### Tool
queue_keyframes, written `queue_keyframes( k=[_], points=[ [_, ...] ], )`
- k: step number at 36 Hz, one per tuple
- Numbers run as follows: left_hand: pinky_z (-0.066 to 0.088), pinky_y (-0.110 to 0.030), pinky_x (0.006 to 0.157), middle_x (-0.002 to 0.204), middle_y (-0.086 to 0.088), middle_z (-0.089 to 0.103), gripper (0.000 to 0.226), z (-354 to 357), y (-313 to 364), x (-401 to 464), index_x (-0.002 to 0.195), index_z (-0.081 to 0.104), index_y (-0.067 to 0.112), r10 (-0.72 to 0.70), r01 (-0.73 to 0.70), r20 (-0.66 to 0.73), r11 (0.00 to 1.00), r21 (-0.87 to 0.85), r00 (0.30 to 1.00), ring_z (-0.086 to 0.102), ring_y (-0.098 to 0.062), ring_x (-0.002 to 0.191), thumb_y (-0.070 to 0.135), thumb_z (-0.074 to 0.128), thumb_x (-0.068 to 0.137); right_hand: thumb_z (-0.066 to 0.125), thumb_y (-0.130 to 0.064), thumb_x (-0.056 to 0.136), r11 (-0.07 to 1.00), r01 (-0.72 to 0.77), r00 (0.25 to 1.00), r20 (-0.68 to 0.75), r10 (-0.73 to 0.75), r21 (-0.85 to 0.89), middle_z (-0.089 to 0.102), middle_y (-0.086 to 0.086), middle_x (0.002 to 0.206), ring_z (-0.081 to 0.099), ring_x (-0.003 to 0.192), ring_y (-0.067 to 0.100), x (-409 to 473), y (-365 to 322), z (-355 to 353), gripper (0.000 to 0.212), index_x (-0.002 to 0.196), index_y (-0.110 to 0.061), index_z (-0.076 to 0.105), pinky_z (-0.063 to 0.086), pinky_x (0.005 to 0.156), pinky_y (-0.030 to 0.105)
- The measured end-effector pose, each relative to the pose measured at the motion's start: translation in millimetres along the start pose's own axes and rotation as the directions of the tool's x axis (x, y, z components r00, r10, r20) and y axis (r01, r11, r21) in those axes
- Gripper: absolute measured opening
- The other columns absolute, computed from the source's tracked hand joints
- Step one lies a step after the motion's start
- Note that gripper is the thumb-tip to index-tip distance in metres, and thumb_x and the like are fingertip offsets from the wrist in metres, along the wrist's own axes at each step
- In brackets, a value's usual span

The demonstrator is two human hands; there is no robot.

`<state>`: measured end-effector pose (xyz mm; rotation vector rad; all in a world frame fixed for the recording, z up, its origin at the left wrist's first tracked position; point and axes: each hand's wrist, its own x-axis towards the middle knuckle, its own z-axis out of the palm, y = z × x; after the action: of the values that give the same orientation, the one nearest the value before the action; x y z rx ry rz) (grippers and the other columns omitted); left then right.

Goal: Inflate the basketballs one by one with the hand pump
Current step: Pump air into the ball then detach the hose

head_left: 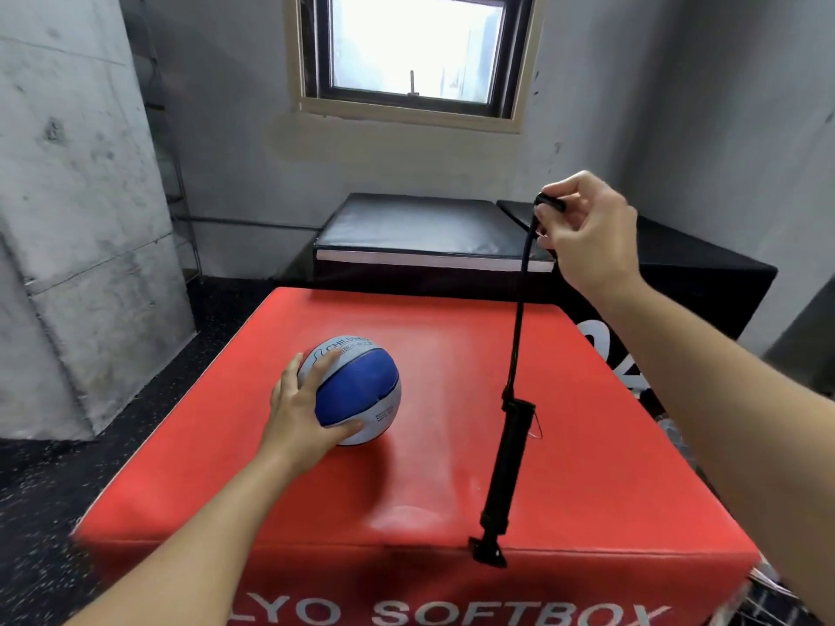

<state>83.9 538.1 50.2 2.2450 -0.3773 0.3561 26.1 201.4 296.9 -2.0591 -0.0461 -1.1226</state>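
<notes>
- basketball [357, 390] sits left-centre on red soft box [452, 481]; left hand [300, 411] curls around its near-left side, steadying it
- hand pump [508, 463] dangles from its hose [519, 309]; right hand [587, 232] pinches hose tip, fingers curled tight
- pump long axis near vertical; T-handle down, touching box's front edge; hose end up
- step, as I judge: needle into valve; valve not visible; roll ball to find it, keep ball pinned, feed needle straight

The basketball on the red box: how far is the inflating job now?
Early stage. Done: the left hand steadies the basketball on the red box. In hand: the right hand pinches the hose end, with the pump dangling below. Left: connecting the hose to the ball and pumping.
</notes>
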Motion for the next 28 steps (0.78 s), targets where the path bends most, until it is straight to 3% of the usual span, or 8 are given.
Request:
queue_keyframes(
  k=[9,12,15,18,21,24,28],
  points=[
    [0.029,-0.046,0.123,0.17,-0.004,0.015,0.11,-2,-6,4,0.155,0.032,0.057,-0.005,0.005,0.005,1.0,-0.028,1.0,0.023,-0.033,0.153,0.049,0.096,0.066,0.072,-0.022,0.09,0.999,-0.033,0.999,-0.021,0.034,0.02,0.076,-0.007,0.09,0.077,0.084,0.017,3,36,9,0.015,0.096,-0.035,0.068,0.063,0.083,0.049],
    [0.033,-0.041,0.121,0.163,-0.002,0.027,0.11,-2,-6,5,0.152,0.034,0.059,-0.007,0.008,0.016,0.996,-0.087,1.0,0.035,-0.027,0.147,0.062,0.091,0.058,0.072,-0.015,0.088,0.997,-0.067,0.998,0.014,0.067,0.021,0.075,-0.009,0.091,0.077,0.086,0.017,-13,49,16,0.017,0.096,-0.029,0.068,0.063,0.083,0.051],
    [0.036,-0.031,0.114,0.152,0.002,0.037,0.107,2,3,4,0.149,0.035,0.063,0.004,0.004,0.042,0.981,-0.194,0.999,0.043,-0.015,0.136,0.069,0.082,0.054,0.074,-0.005,0.09,0.995,-0.095,0.992,0.083,0.095,0.003,0.075,-0.008,0.096,0.075,0.09,0.009,-40,62,24,0.02,0.1,-0.02,0.067,0.062,0.085,0.044],
    [0.035,-0.029,0.113,0.151,0.004,0.038,0.104,10,12,4,0.149,0.035,0.064,0.05,-0.036,0.064,0.98,-0.197,0.997,0.044,-0.013,0.135,0.067,0.084,0.058,0.076,0.003,0.088,0.998,-0.054,0.983,0.176,0.059,-0.033,0.073,-0.008,0.099,0.07,0.093,-0.006,-76,81,30,0.024,0.102,-0.014,0.066,0.059,0.085,0.024],
    [0.034,-0.027,0.111,0.148,0.006,0.039,0.101,16,16,4,0.148,0.035,0.065,0.078,-0.063,0.068,0.978,-0.199,0.995,0.043,-0.012,0.134,0.062,0.085,0.06,0.079,0.006,0.086,0.995,-0.057,0.934,0.347,0.083,-0.085,0.071,-0.008,0.104,0.07,0.105,0.007,-117,107,35,0.034,0.105,-0.02,0.066,0.062,0.08,0.029],
    [0.037,-0.033,0.115,0.149,0.005,0.04,0.103,16,15,7,0.151,0.037,0.06,0.052,-0.038,0.065,0.978,-0.203,0.997,0.044,-0.013,0.135,0.066,0.083,0.058,0.08,0.001,0.087,0.987,-0.051,0.878,0.463,0.116,-0.151,0.067,-0.012,0.114,0.065,0.108,0.003,-150,124,36,0.039,0.112,-0.027,0.068,0.056,0.078,0.014],
    [0.037,-0.037,0.119,0.149,0.001,0.043,0.106,14,12,6,0.152,0.038,0.058,0.027,-0.015,0.052,0.976,-0.216,0.998,0.044,-0.012,0.136,0.069,0.082,0.056,0.082,-0.009,0.09,0.985,-0.111,0.816,0.554,0.164,-0.128,0.062,-0.011,0.123,0.063,0.115,0.007,-161,130,37,0.051,0.131,-0.033,0.063,0.061,0.084,0.028]
  ],
)
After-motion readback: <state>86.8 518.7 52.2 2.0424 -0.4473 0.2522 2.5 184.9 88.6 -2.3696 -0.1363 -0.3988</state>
